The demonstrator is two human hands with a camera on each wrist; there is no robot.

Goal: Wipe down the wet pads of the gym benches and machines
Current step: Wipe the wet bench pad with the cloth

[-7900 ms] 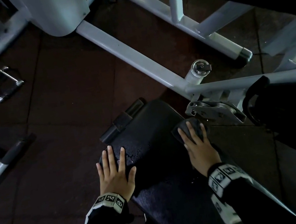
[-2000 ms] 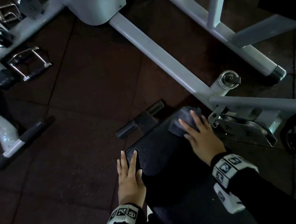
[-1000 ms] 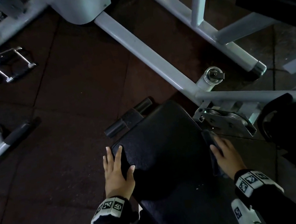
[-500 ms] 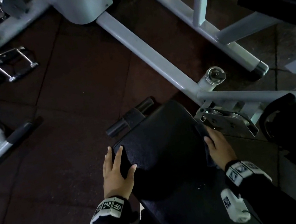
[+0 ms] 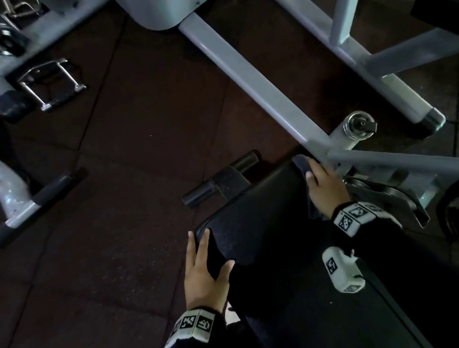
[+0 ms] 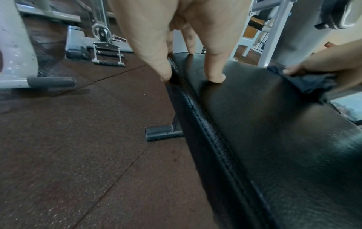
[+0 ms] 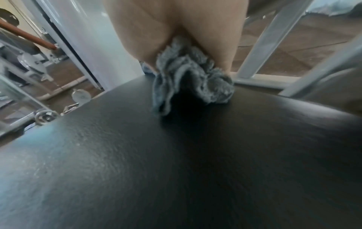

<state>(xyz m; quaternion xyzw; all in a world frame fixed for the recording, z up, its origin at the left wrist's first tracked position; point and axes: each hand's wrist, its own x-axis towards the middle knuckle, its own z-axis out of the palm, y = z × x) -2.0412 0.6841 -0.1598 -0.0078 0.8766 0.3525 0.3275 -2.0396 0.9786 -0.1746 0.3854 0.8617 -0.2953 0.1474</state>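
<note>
A black bench pad (image 5: pixel 260 223) fills the lower middle of the head view. My left hand (image 5: pixel 204 259) rests on its left edge, thumb on top and straight fingers down the side (image 6: pixel 149 35). My right hand (image 5: pixel 325 185) grips a bunched dark grey cloth (image 5: pixel 302 163) and presses it on the pad's far right corner. The left wrist view shows that cloth (image 6: pixel 307 82) crumpled under the right hand (image 6: pixel 329 62). In the right wrist view the cloth (image 7: pixel 188 77) sits bunched between thumb and fingers on the shiny pad (image 7: pixel 176 155).
A white machine frame bar (image 5: pixel 252 80) runs diagonally just beyond the pad. A chrome knob (image 5: pixel 359 126) and a metal bracket (image 5: pixel 389 202) sit close to my right hand. The bench's black foot (image 5: pixel 224 183) and a cable handle (image 5: pixel 51 81) lie on the dark rubber floor.
My right hand has slid the cloth forward along the pad's right edge to the far corner. The left hand has stayed on the left edge.
</note>
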